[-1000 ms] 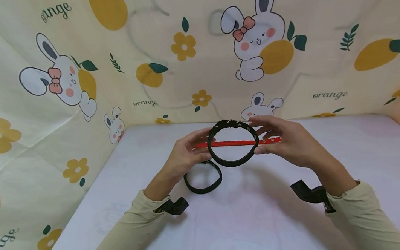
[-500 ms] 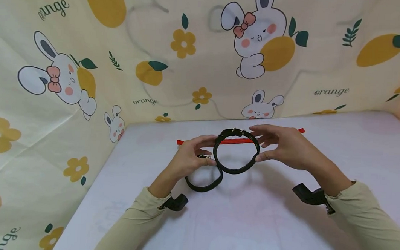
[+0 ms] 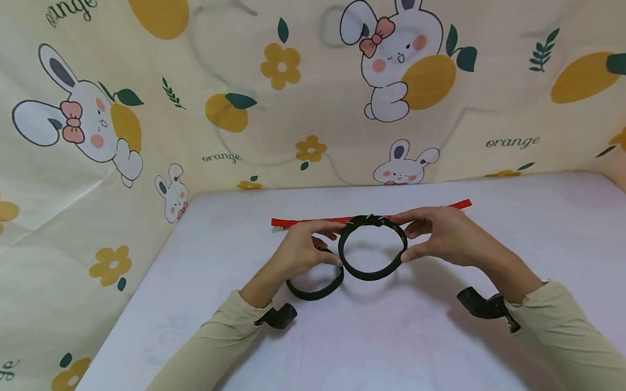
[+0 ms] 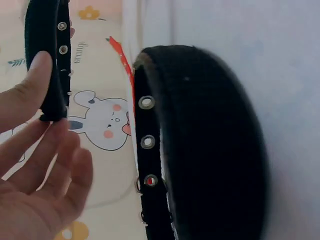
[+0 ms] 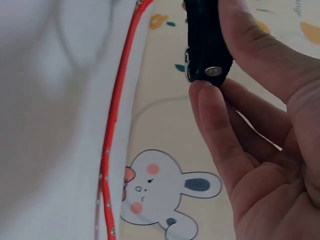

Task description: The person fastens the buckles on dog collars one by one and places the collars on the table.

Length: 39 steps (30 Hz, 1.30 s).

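The fingers of the left hand (image 3: 306, 248) and the right hand (image 3: 444, 235) were both clamped on one black buckled collar (image 3: 371, 276), thumbs against fingertips, one hand pinching each flank of the band. The collar sat between the two hands, fastened into a round loop. Its widest line ran from one grip to the other, its opening was turned toward the person, and its buckle lay at the far top edge. Whether its lower edge touched anything I could not tell.

The left hand was the nearer to a second eyeleted black collar (image 3: 312, 294), a loop resting on the white surface (image 3: 390, 353) just under those fingers, nearer the person and left of the held one; from above, the two loops almost met.

Beyond both hands lay a red eyeleted strap (image 5: 113, 112), stretched out left to right, its right end angled farther away. Behind everything hung a rabbit-printed cloth (image 3: 301, 6).
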{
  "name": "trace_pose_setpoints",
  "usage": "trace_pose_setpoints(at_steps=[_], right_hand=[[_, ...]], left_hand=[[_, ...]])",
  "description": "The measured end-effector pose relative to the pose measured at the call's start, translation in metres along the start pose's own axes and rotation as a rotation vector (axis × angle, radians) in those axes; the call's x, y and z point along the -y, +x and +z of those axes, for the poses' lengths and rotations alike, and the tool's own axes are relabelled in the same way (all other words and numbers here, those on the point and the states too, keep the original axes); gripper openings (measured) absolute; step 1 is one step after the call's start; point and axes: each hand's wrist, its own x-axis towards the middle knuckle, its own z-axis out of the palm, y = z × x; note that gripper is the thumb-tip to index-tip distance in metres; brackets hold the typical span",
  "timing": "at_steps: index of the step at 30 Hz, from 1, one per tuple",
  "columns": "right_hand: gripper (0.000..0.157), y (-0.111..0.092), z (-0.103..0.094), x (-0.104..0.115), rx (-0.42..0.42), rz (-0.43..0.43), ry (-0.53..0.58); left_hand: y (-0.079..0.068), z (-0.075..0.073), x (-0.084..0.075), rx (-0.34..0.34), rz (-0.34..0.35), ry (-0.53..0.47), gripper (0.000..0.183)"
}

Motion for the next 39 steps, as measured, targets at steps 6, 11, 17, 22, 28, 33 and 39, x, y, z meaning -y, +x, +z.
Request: trace_pose_setpoints(at_steps=[6, 11, 17, 22, 28, 33, 39], right_hand=[[0.073, 0.005, 0.007, -0.013, 0.06, 0.008, -0.029], [0.071, 0.008, 0.013, -0.022, 0.112, -0.005, -0.005], [0.069, 0.01, 0.022, -0.03, 0.139, -0.01, 0.009], [0.071, 0.009, 0.028, -0.032, 0.194, 0.044, -0.01], [0.072, 0.009, 0.029, -0.034, 0.215, 0.065, -0.038], [0.073, 0.01, 0.027, -0.033, 0.217, 0.056, -0.026], [0.071, 0.01, 0.025, -0.035, 0.232, 0.053, -0.028]], left_hand=[[0.006, 0.01, -0.001, 0.053, -0.019, 0.224, 0.061], [0.01, 0.015, 0.002, 0.086, -0.017, 0.308, 0.063], [0.011, 0.022, 0.006, 0.112, 0.014, 0.339, 0.063], [0.011, 0.027, 0.003, 0.126, 0.037, 0.392, 0.061], [0.013, 0.031, -0.001, 0.176, -0.018, 0.524, 0.059], [0.016, 0.031, -0.002, 0.214, -0.052, 0.557, 0.059], [0.015, 0.029, -0.002, 0.227, -0.067, 0.533, 0.058]])
